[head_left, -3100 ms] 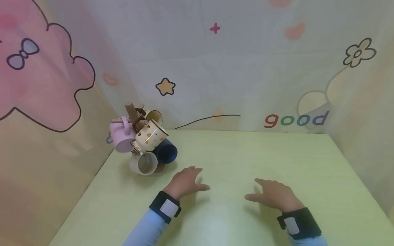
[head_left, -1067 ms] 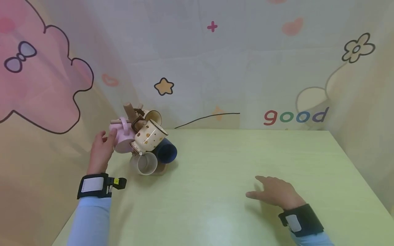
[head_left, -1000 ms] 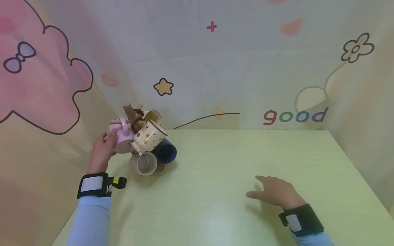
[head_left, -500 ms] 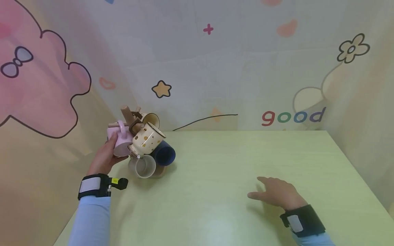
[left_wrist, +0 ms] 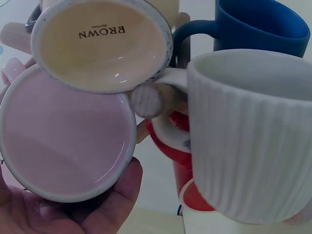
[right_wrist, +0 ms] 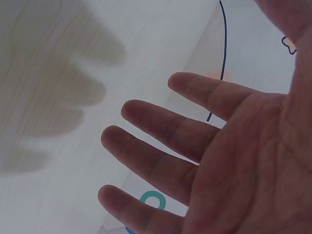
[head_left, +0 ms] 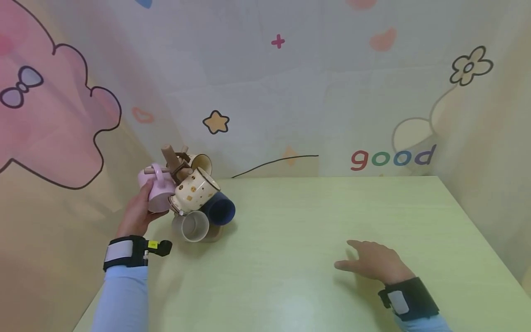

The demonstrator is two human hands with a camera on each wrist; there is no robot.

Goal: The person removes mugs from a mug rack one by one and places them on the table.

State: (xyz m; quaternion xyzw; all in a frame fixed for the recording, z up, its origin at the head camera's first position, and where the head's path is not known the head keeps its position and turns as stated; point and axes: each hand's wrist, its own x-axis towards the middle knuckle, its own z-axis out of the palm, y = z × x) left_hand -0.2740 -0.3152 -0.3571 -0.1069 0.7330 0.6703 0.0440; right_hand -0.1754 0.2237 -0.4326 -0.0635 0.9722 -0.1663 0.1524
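My left hand grips the body of a lilac mug, whose handle is still around a peg of the wooden mug stand. In the left wrist view the round base of the lilac mug faces the camera, with fingers and thumb around its lower side. Right beside it hangs a cream patterned mug. My right hand is held over the table at the right, fingers spread and holding nothing.
Also on the stand are a white ribbed mug, a dark blue mug and a cream-lined mug behind. A red mug shows in the left wrist view. The light green table meets printed cloth walls.
My left hand has gone from mid-table to the lilac mug and taken hold of it. The mug has shifted slightly left and tilted. My right hand has hardly moved.
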